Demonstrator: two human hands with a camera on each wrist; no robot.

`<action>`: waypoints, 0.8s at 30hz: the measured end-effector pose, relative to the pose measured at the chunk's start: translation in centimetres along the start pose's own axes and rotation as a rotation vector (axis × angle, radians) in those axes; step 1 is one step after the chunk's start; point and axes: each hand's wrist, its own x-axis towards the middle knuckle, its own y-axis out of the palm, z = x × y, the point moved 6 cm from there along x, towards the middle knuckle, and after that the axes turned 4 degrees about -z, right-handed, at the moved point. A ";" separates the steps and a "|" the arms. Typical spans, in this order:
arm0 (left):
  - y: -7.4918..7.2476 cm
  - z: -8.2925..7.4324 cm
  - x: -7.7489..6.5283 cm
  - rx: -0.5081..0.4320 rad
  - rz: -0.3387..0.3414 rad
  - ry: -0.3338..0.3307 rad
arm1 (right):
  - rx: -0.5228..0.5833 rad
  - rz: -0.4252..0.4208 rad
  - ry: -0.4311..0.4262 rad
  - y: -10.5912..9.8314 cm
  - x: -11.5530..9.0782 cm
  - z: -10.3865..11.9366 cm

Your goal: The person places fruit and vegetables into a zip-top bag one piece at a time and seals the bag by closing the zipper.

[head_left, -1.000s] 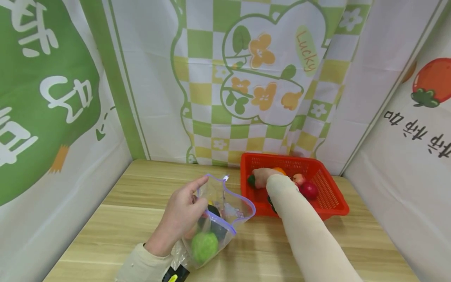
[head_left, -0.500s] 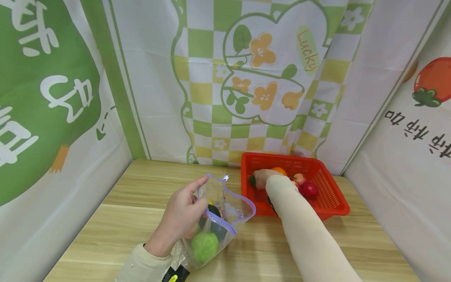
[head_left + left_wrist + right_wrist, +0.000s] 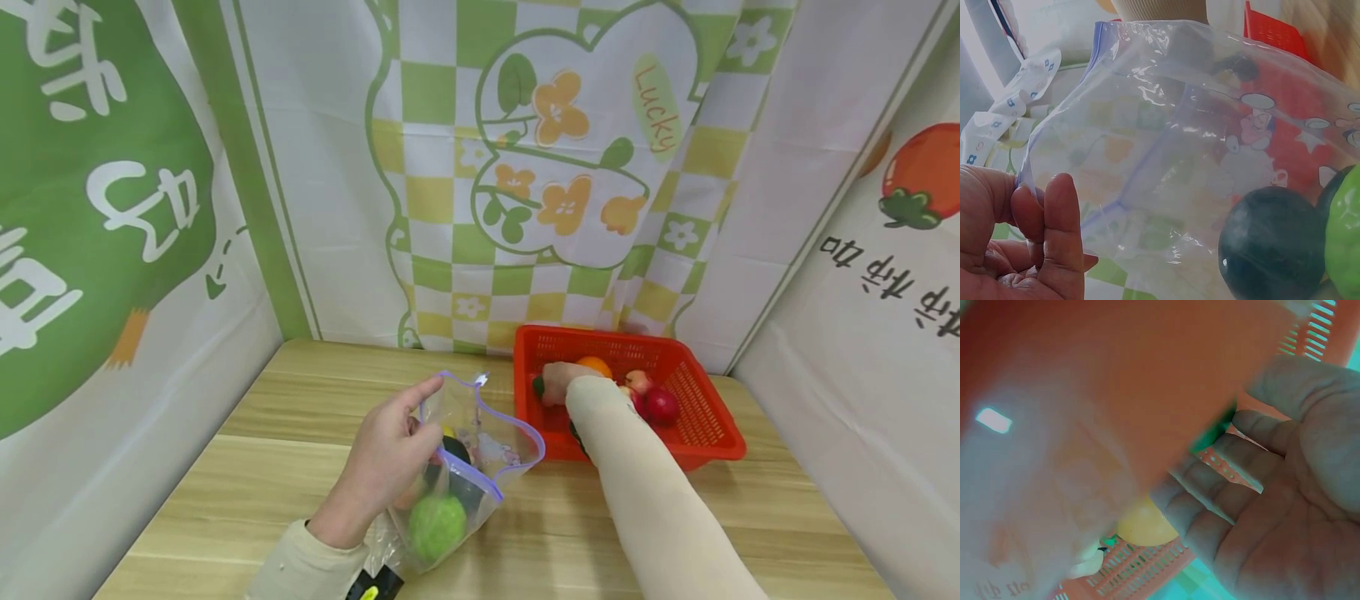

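Observation:
My left hand (image 3: 386, 454) pinches the purple zip rim of a clear plastic zip bag (image 3: 491, 442), whose mouth gapes toward the basket. Inside the bag lie a bumpy light green fruit (image 3: 437, 527), a dark green rounded one (image 3: 1272, 244) and other produce. My right hand (image 3: 566, 382) is down in the red basket (image 3: 716, 417). Its fingers reach to a dark green vegetable (image 3: 538, 386) by the left wall. In the right wrist view the fingers (image 3: 1235, 497) are fairly straight, and the palm has nothing in it. A blurred reddish surface covers much of that view.
Near the right hand in the basket are an orange (image 3: 595, 365), a pinkish fruit (image 3: 638, 382) and a dark red round fruit (image 3: 662, 407). The wooden table (image 3: 247, 475) meets printed cloth walls (image 3: 480, 283) at the back and sides.
My right hand shifts very slightly rightward in the basket, uncovering a little more of the orange. My left hand and the bag stay as they were.

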 end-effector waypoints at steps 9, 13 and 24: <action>0.1 0.0 0.0 0.004 -0.005 0.007 | -0.078 0.011 0.030 0.2 0.1 -0.2; 0.1 -0.1 0.0 0.010 -0.007 0.020 | -0.064 0.011 0.066 0.4 -0.1 -0.5; 0.1 -0.2 -0.1 0.014 -0.004 0.019 | 0.042 0.043 0.064 0.9 -1.0 -1.3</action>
